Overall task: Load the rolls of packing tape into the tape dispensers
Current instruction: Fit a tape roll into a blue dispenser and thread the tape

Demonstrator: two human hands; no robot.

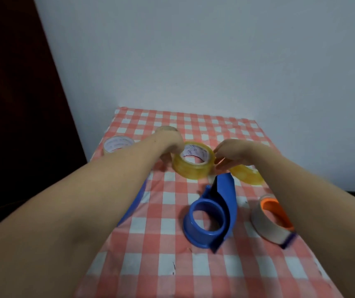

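Observation:
A yellowish clear tape roll [193, 166] is held above the table between both hands. My left hand [172, 145] grips its left side with curled fingers, and my right hand [232, 155] pinches its right edge. An empty blue tape dispenser [211, 214] lies on the cloth just in front of the roll. At the right, an orange dispenser [273, 214] has a pale tape roll around it, partly hidden by my right forearm. A second yellowish roll [247, 175] lies behind my right hand.
The red-and-white checked tablecloth [172, 265] covers a small table against a white wall. A clear roll with a white core [117, 145] and a brownish roll [166, 129] lie at the back left. Another blue piece [133, 205] shows under my left forearm.

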